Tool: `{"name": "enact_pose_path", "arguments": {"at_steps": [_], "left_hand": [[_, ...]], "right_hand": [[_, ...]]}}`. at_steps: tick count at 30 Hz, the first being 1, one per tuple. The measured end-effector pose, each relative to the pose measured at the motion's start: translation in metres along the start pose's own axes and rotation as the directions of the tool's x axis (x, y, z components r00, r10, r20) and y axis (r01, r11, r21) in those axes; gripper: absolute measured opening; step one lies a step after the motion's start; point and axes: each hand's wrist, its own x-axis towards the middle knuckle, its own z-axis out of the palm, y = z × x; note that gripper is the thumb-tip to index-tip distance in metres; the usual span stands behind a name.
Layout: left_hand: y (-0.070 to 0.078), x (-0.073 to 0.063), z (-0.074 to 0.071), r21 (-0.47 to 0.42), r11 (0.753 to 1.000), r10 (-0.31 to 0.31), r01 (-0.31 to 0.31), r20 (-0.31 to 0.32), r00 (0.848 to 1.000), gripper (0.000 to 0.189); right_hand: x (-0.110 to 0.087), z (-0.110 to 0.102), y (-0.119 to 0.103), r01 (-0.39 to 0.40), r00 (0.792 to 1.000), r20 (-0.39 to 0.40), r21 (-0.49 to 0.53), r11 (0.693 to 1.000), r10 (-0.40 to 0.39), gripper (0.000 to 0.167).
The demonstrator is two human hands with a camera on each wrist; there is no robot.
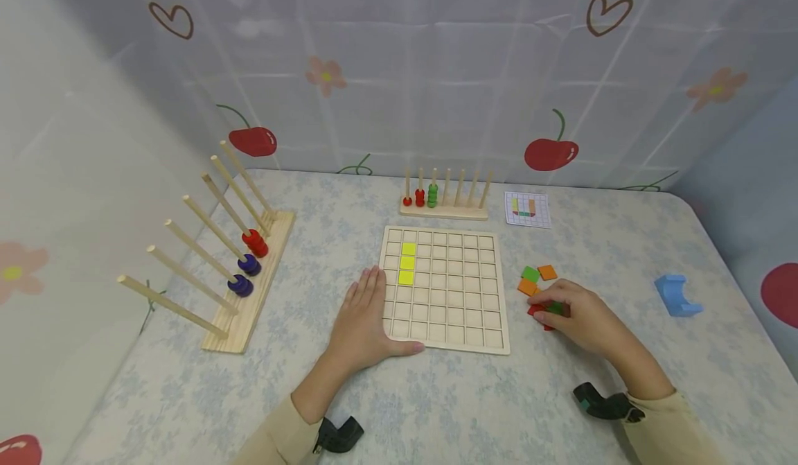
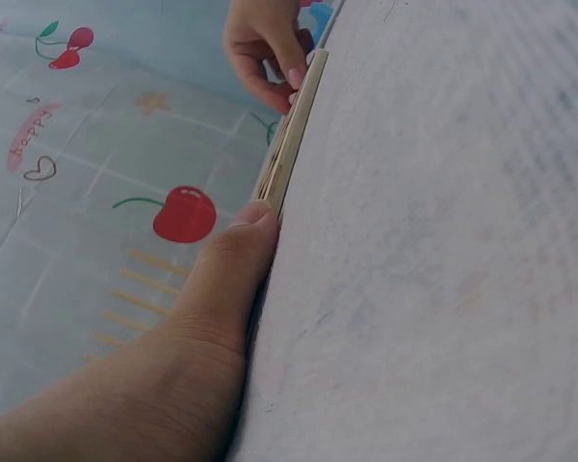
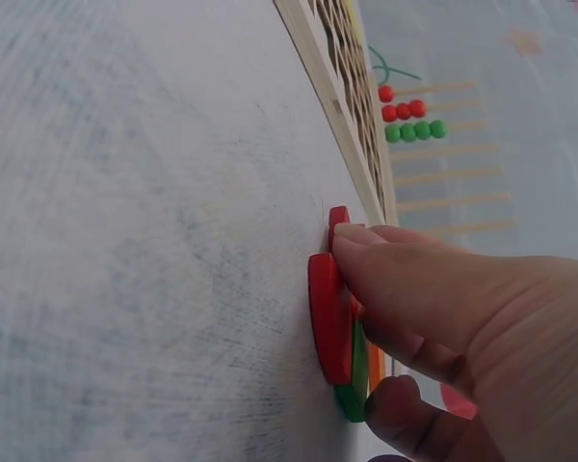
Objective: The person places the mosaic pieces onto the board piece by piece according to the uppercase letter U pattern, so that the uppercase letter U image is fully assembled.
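My left hand (image 1: 361, 323) lies flat by the lower left corner of a wooden grid board (image 1: 455, 292), fingers along its left edge and thumb at its front edge. Three yellow square tiles (image 1: 407, 262) sit in one column of the board. Right of the board, my right hand (image 1: 580, 316) pinches a red square tile (image 3: 338, 216) between thumb and fingers. Another red tile (image 3: 328, 318) and a green tile (image 3: 358, 371) lie under that hand, partly hidden. Just beyond the fingertips are orange tiles (image 1: 547, 272) and a green one (image 1: 530, 274).
A wooden peg rack (image 1: 268, 292) with red and dark blue beads stands at the left. Behind the board is a smaller rack (image 1: 444, 213) with red and green beads. A pattern card (image 1: 527, 210) lies beside it, and a light blue curved piece (image 1: 673, 295) at the right.
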Motion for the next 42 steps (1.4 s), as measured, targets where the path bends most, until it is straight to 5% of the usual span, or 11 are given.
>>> {"name": "enact_pose_path", "arguments": {"at_steps": [17,27,42], "left_hand": [[0.0,-0.001,0.001,0.0,1.0,0.003,-0.003,-0.013,1.0,0.147],[0.0,0.0,0.001,-0.002,1.0,-0.005,0.005,-0.004,1.0,0.147],[0.0,0.0,0.001,-0.006,1.0,-0.006,0.006,0.001,1.0,0.147]], "right_hand": [[0.006,-0.001,-0.005,-0.038,0.999,0.033,-0.025,0.999,0.038,0.017],[0.008,-0.001,-0.011,-0.063,0.998,-0.007,0.061,0.996,0.063,0.016],[0.048,0.02,-0.05,0.091,0.996,-0.011,0.229,0.969,-0.091,0.021]]}}
